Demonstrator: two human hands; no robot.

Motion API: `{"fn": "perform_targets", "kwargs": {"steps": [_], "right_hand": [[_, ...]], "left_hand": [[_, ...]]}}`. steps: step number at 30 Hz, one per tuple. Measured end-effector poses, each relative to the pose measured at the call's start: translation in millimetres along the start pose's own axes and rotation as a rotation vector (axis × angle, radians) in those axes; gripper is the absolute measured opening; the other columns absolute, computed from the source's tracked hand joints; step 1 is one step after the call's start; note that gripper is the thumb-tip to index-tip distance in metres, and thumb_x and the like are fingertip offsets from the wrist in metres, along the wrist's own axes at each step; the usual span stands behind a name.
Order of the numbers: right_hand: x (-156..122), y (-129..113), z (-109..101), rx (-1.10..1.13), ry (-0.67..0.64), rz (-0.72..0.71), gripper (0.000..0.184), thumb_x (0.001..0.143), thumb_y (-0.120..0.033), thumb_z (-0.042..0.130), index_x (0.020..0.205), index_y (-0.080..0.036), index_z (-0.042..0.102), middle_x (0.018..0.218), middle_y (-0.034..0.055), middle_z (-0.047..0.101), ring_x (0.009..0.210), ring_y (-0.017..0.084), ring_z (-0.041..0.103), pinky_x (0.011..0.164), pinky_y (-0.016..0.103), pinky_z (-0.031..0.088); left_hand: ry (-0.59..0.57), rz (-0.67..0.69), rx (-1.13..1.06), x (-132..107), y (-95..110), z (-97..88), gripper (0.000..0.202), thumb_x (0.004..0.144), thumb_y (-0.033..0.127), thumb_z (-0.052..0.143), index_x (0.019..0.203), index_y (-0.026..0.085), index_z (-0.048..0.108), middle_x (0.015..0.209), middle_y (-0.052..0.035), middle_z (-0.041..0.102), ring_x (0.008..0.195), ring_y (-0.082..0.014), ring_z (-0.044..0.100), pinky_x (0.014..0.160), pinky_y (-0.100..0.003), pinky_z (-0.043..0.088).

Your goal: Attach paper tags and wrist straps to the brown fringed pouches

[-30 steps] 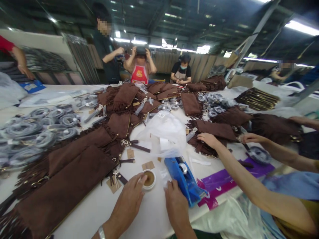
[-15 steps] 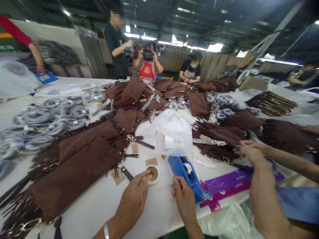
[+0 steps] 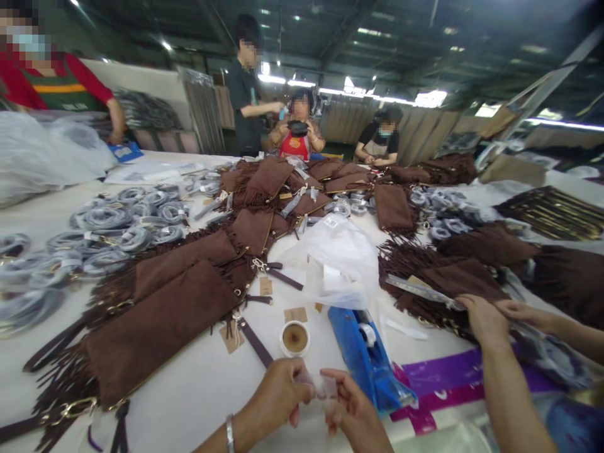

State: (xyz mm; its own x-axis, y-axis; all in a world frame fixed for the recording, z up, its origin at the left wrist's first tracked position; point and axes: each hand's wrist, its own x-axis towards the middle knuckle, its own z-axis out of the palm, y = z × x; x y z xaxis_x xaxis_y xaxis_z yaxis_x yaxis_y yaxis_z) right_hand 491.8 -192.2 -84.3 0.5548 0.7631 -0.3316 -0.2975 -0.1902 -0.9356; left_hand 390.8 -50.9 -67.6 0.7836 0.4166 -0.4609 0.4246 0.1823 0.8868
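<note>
My left hand (image 3: 279,397) and my right hand (image 3: 352,408) meet over the near edge of the white table (image 3: 198,390). Both are closed in a pinch on a small clear piece, seemingly tape or film (image 3: 319,387), stretched between their fingertips. Just beyond them stands a small white roll with a brown centre (image 3: 295,338). A blue tape dispenser (image 3: 368,360) lies to the right of it. A large brown fringed suede bag (image 3: 155,327) lies to the left.
More brown bags (image 3: 264,182), coiled grey straps (image 3: 113,220) and a clear plastic bag (image 3: 337,258) cover the table. A neighbour's arms (image 3: 491,352) work on a bag at the right. Several people stand at the far side. Purple sheet (image 3: 448,371) at right.
My left hand left the small roll and my right hand left the dispenser; both drew back toward me and came together on the clear piece. The view shifted left.
</note>
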Motion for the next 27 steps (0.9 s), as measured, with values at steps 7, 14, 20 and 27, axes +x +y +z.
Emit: {"fn": "perform_targets", "kwargs": {"steps": [7,14,20,27], "right_hand": [[15,0,6,-0.299,0.023,-0.013,0.04,0.081,-0.055,0.058,0.066,-0.019,0.052,0.052,-0.0043,0.051,0.045,0.01,0.043,0.048,0.023,0.032],[12,-4,10,-0.364,0.059,-0.046,0.042,0.082,-0.055,0.057,0.063,-0.02,0.046,0.05,-0.0061,0.046,0.046,0.008,0.038,0.046,0.021,0.028],[8,-9,13,-0.246,-0.042,-0.036,0.035,0.086,-0.049,0.054,0.07,-0.018,0.055,0.056,-0.0032,0.057,0.046,0.009,0.044,0.051,0.022,0.034],[1,-11,26,-0.347,-0.014,0.003,0.035,0.083,-0.05,0.057,0.067,-0.019,0.05,0.053,-0.0048,0.054,0.043,0.009,0.043,0.047,0.022,0.032]], "left_hand": [[-0.018,-0.033,-0.016,-8,-15,-8.7,0.016,0.072,0.029,0.052,0.063,0.016,0.052,0.06,-0.0033,0.067,0.026,-0.0061,0.041,0.025,-0.016,0.019],[-0.025,-0.035,-0.071,-14,-26,-21.2,0.019,0.069,0.033,0.061,0.074,0.016,0.057,0.046,0.0071,0.05,0.026,-0.0071,0.039,0.028,-0.017,0.022],[0.076,-0.04,-0.041,-14,-34,-27.4,0.021,0.066,0.036,0.058,0.06,0.017,0.05,0.046,0.0054,0.048,0.028,-0.0065,0.034,0.028,-0.018,0.02],[0.115,0.013,-0.007,-30,-38,-31.6,0.028,0.079,0.038,0.052,0.06,0.017,0.053,0.048,0.0045,0.05,0.032,-0.0071,0.035,0.029,-0.018,0.02]]}}
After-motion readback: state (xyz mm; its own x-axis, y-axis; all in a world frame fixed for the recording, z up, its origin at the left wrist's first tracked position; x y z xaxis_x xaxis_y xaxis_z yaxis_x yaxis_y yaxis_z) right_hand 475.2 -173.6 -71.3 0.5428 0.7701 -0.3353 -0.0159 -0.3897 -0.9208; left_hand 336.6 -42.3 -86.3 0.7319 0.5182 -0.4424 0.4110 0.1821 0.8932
